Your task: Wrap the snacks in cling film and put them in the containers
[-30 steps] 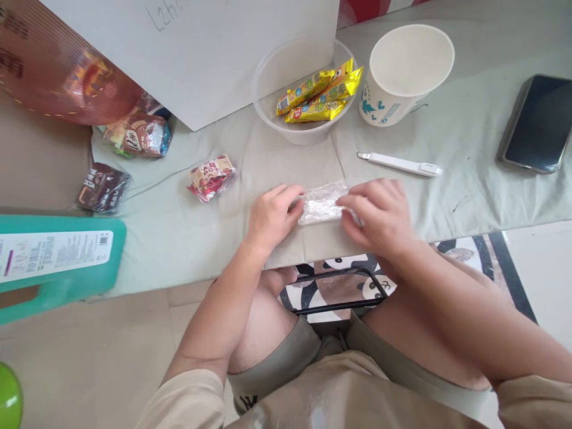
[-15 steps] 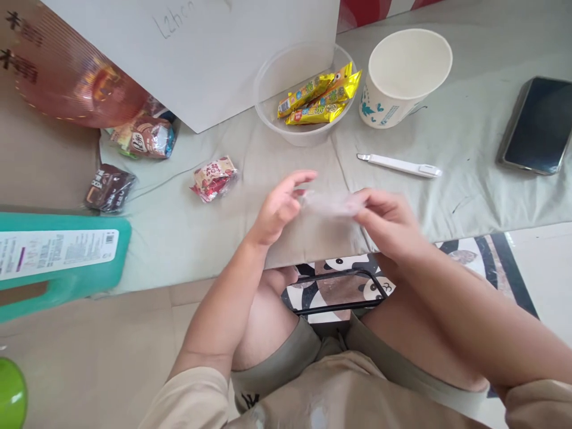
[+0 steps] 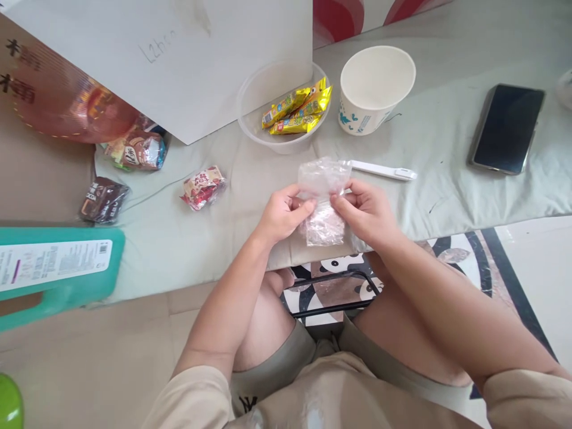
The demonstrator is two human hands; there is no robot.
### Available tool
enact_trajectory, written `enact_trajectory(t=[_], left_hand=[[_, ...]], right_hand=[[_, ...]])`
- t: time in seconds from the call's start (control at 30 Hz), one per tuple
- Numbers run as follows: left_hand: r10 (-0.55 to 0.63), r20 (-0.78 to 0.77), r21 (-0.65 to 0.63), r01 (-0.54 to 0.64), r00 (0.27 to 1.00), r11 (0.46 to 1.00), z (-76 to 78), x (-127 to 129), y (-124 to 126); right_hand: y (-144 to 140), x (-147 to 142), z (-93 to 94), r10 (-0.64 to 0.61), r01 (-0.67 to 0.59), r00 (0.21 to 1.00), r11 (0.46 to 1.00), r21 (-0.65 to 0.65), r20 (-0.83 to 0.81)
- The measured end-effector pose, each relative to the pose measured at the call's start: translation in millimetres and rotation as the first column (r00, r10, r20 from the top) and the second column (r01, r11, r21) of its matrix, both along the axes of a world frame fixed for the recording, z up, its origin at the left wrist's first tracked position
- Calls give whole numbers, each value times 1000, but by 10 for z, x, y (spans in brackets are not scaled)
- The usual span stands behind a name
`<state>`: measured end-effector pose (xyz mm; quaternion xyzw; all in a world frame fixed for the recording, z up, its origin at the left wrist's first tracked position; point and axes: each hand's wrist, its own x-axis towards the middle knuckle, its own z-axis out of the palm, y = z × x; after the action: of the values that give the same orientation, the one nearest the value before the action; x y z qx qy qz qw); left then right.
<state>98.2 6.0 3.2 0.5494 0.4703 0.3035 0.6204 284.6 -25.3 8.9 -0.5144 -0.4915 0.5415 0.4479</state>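
Since a second ago the clear plastic bag (image 3: 322, 199) has come up off the grey-green cloth (image 3: 447, 179), where it lay flat under both hands, and now stands upright between them at the centre of the frame, over the near edge of the cloth. Both hands are closed in a pinch on it: the left hand (image 3: 282, 213) grips its left edge between thumb and fingers, and the right hand (image 3: 364, 208) grips its right edge the same way, the other fingers curled in. The bag's upper part rises crumpled above the fingertips and its lower part hangs below them.

Just behind the bag, right of centre, a white slim tool (image 3: 383, 170) lies on the cloth. Above it stands a white paper cup (image 3: 374, 89), and to its left a clear plastic bowl (image 3: 254, 116) holds yellow snack packets (image 3: 295, 108). A black phone (image 3: 507, 128) lies at the upper right. Left of the hands sits a red-and-white snack packet (image 3: 203, 186); farther left lie a dark brown packet (image 3: 103, 198) and a brown snack bag (image 3: 139, 149). A white board (image 3: 179, 59) leans across the upper left, and a teal container (image 3: 58, 271) lies at the left edge.
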Motion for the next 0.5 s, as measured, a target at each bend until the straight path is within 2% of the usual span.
enact_trajectory(t=[0.17, 0.23, 0.3, 0.4, 0.5], left_hand=[[71, -8, 97, -70, 997, 993, -10, -16, 63], [21, -8, 73, -20, 1000, 997, 15, -4, 90], [-30, 44, 43, 28, 999, 999, 26, 39, 100], [-27, 50, 76, 23, 998, 997, 10, 160, 84], [-2, -66, 169, 13, 998, 986, 82, 290, 109]], right_hand=[[72, 129, -16, 81, -62, 989, 987, 150, -121], [71, 200, 1, 150, -134, 986, 972, 192, -75], [59, 247, 12, 166, -174, 985, 948, 268, 51], [58, 259, -12, 47, -137, 968, 922, 363, 246], [113, 259, -63, -67, -23, 974, 920, 390, 216]])
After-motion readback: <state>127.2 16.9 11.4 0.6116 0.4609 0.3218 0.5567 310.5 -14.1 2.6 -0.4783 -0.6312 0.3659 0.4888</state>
